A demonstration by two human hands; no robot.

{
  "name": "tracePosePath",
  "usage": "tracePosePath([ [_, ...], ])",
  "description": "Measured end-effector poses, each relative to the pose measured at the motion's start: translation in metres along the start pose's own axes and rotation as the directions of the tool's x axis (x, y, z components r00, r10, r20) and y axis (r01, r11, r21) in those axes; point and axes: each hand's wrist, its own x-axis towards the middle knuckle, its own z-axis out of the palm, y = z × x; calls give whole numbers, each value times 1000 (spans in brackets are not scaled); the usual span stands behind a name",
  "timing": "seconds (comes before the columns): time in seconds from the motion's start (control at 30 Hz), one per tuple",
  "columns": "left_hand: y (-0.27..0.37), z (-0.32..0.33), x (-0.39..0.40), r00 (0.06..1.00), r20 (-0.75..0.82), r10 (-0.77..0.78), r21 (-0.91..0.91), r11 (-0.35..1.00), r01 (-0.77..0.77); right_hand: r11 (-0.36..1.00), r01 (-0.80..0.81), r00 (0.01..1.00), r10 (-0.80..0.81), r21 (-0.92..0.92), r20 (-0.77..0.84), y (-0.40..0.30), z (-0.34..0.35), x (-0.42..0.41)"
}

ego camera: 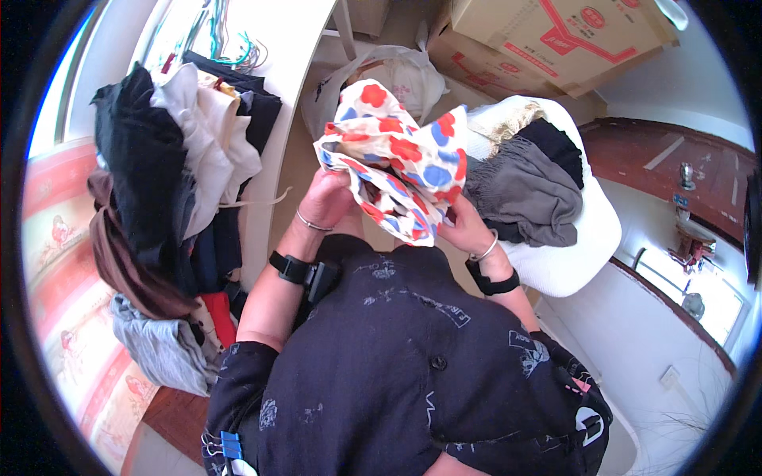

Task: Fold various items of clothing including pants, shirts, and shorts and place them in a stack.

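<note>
A white fabric piece with red and blue flower prints (405,154) is bunched up between my two hands in front of me. My left hand (333,193) grips its lower left side, the fingers partly hidden behind the folds. At the lower right edge of the cloth, my right hand (464,223) has hold of it, with the fingertips partly covered by fabric. Just right of the cloth, a grey fringed scarf (536,196) and a black garment (553,149) lie on a white padded seat (565,262).
Folded and draped clothes (143,160) are piled at the left, near several wire hangers (232,50) on a white surface. Beyond the cloth stands a plastic bag (428,77). Cardboard boxes (506,35) are stacked at the back right, near a brown wooden door (714,160).
</note>
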Motion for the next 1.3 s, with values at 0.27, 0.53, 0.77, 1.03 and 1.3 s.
tracePosePath([
  [0.27,27,-2,-33,974,196,110,-115,989,-88,979,186,979,-192,-86,-66,-80,10,-14],
  [0.53,39,26,-34,927,319,198,-78,980,-183,948,311,891,-317,-71,-326,-93,19,1],
  [0.77,54,62,-30,984,175,31,251,965,-75,894,448,839,-428,-20,-336,-122,-1,19],
  [1.03,78,87,-13,973,228,-31,441,894,-75,795,578,730,-604,-183,-319,-182,-18,28],
  [1.3,86,106,1,967,166,191,574,779,-252,629,696,557,-777,-345,-294,-222,-38,32],
])
